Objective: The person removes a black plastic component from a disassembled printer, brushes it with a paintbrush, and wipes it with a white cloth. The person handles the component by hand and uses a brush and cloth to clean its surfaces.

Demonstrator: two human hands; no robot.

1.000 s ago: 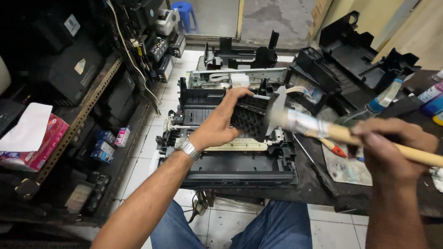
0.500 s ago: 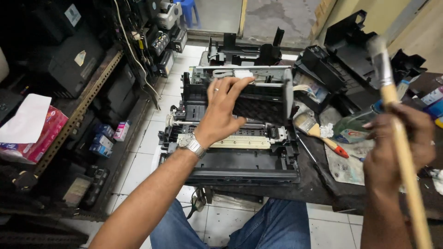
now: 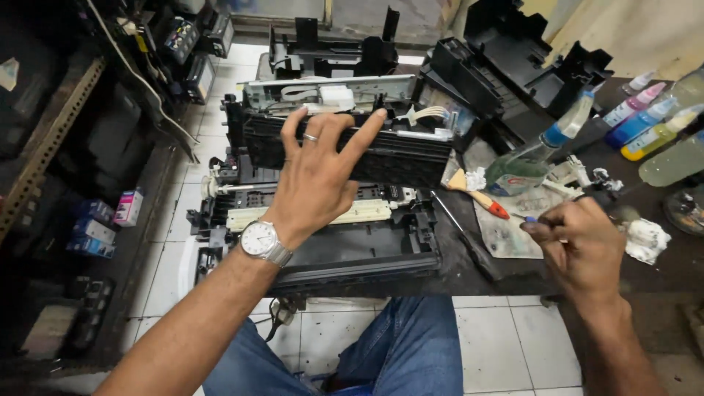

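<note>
My left hand (image 3: 315, 183), fingers spread, grips one black printer part (image 3: 352, 147); my right hand (image 3: 579, 246) pinches one small blue-tipped tool (image 3: 529, 218) beside four ink bottles (image 3: 645, 117).

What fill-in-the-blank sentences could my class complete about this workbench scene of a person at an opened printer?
1. The left hand grips a long black printer part and wears a ring and a ____.
2. The right hand rests on the ____ side of the printer.
3. The small paintbrush on the bench has an orange ____.

Missing words: wristwatch; right; handle
</note>
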